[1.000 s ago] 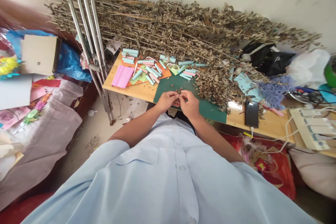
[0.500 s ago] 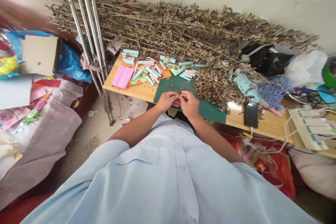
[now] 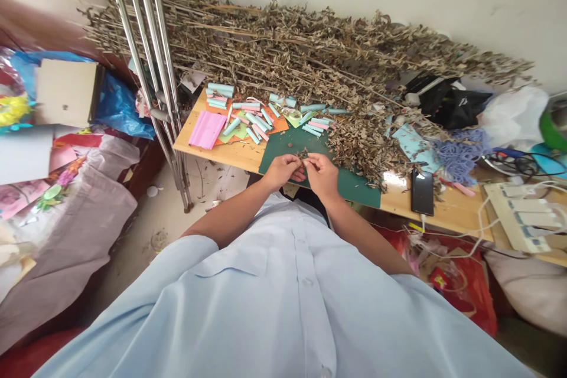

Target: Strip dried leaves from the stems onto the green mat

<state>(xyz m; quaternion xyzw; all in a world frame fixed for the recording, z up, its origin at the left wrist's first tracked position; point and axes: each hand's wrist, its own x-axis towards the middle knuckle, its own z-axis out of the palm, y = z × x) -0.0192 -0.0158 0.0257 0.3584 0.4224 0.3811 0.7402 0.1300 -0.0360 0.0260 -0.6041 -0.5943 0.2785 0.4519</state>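
Over the front of a green mat (image 3: pixel 354 186), my left hand (image 3: pixel 283 170) and my right hand (image 3: pixel 322 175) meet at the fingertips. Between them is a small tuft of dried leaves (image 3: pixel 303 155), pinched by both; its lower part is hidden by my fingers. A heap of loose dried leaves (image 3: pixel 358 144) lies on the mat to the right of my hands. Behind the hands are several small blue and pink paper rolls (image 3: pixel 259 124), some resting on orange and green paper. A folded pink sheet (image 3: pixel 207 129) lies on the wooden table (image 3: pixel 239 156) at left.
Long dried plant stalks (image 3: pixel 266 41) pile along the wall. Metal crutches (image 3: pixel 155 71) stand at the table's left end. To the right are a phone (image 3: pixel 422 192) on a cable, blue-purple yarn (image 3: pixel 460 153) and a white power strip (image 3: pixel 520 218).
My right hand has shifted very slightly right, so the fingertips are a little farther apart. My left hand stays in place with the leaves.
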